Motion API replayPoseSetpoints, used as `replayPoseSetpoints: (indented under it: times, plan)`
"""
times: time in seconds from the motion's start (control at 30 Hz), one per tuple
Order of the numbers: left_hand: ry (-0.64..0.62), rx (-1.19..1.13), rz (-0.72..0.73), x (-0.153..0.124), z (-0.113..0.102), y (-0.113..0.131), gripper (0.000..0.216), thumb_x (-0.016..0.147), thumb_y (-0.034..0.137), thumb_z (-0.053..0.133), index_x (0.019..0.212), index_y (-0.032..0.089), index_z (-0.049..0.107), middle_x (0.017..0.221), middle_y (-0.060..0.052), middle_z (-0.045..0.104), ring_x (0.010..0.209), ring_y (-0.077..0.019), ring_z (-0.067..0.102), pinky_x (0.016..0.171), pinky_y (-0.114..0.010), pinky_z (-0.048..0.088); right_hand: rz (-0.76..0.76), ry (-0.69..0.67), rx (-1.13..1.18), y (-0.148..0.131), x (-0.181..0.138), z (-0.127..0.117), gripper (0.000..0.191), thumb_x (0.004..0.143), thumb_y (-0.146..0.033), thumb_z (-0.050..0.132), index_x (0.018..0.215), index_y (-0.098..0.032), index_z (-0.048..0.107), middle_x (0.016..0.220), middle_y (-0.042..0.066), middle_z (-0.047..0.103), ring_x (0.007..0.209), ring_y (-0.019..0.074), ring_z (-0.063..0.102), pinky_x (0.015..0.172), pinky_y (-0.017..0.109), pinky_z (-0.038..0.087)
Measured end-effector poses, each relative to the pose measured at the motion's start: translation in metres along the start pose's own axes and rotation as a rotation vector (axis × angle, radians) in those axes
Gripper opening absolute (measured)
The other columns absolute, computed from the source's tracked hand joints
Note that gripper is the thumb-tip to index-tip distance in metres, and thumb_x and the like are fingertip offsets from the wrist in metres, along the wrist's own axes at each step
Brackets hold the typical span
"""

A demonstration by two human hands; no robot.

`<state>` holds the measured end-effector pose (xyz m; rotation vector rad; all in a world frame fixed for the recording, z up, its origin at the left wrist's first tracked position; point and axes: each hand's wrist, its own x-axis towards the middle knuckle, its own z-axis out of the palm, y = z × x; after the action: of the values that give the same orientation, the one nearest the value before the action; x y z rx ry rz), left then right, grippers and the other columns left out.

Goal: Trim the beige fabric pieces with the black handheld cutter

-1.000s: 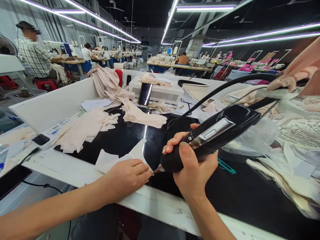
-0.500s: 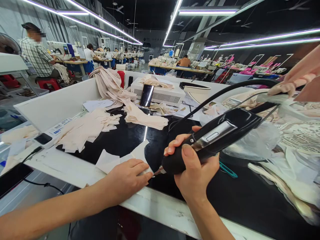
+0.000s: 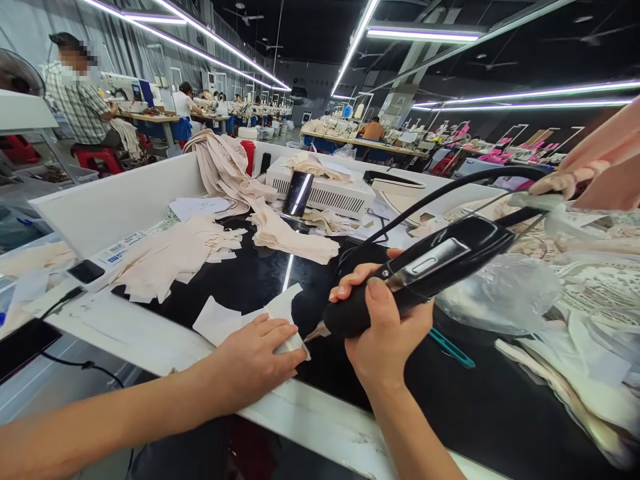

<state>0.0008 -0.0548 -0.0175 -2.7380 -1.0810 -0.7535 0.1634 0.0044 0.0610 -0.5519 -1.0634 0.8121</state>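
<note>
My left hand (image 3: 260, 363) rests on a white cloth or paper piece (image 3: 283, 307) at the table's front edge, with fingers and thumb closed over its right end. A second white piece (image 3: 215, 320) lies beside it, partly under the hand. My right hand (image 3: 385, 327) is wrapped around a black corded hot-knife-like tool (image 3: 425, 260). Its thin metal tip (image 3: 317, 331) points left, close to the piece's edge by my left fingertips; whether they touch I cannot tell. The tool's cord (image 3: 440, 190) arches over to the right.
Pale fabric pieces (image 3: 170, 257) lie left on the black tabletop (image 3: 480, 400). A phone (image 3: 299, 193) leans against a white vented box (image 3: 345, 197). Teal snips-like tool (image 3: 453, 348), plastic bag (image 3: 500, 293) and lace (image 3: 600, 287) are on the right. Another person (image 3: 83, 100) sits far left.
The view has shifted slightly, so the scene sits lower. The tool tip has moved a little up along the white piece's edge. Both hands keep their holds.
</note>
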Motion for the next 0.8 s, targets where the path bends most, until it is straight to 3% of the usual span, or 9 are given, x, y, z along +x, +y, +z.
replayPoseSetpoints:
  times: [0.2,0.8]
  plan:
    - [0.005,-0.01,-0.017,-0.0018,0.0044,0.0003,0.021,0.101,0.022,0.06,0.122,0.02,0.065,0.132,-0.015,0.066,0.122,-0.0313,0.066,0.103,-0.053,0.057,-0.014,-0.006,-0.003,0.0007,0.0011,0.0007,0.035,0.079,-0.032,0.081,0.103,-0.025,0.056,0.072,-0.006,0.065,0.052,0.0118,0.06,0.051,0.027,0.054]
    - [-0.027,-0.086,-0.043,-0.0015,-0.0007,0.0008,0.023,0.104,0.025,0.056,0.125,0.02,0.065,0.139,-0.018,0.064,0.13,-0.033,0.063,0.106,-0.057,0.055,-0.015,0.004,-0.002,0.0082,0.0067,0.0082,0.038,0.08,-0.03,0.079,0.109,-0.026,0.054,0.072,-0.008,0.064,0.052,0.011,0.057,0.052,0.026,0.053]
